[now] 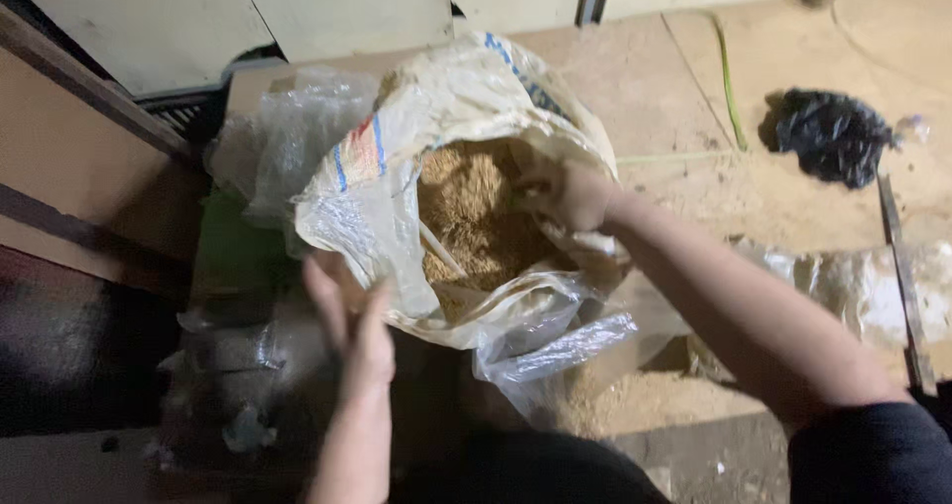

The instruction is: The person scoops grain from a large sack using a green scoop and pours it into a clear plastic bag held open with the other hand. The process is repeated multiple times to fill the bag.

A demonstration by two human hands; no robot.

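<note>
Sack (456, 97) white, open, brown sawdust (476, 216) inside.

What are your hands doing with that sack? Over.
Right hand inside sack, on brown grain. Left hand open at sack's near edge. Clear plastic bunched below.

Open white sack (397, 167) (sawdust-filled)

Dim, warm light from above; lower left corner in deep shadow; motion blur softens the whole frame.
</note>
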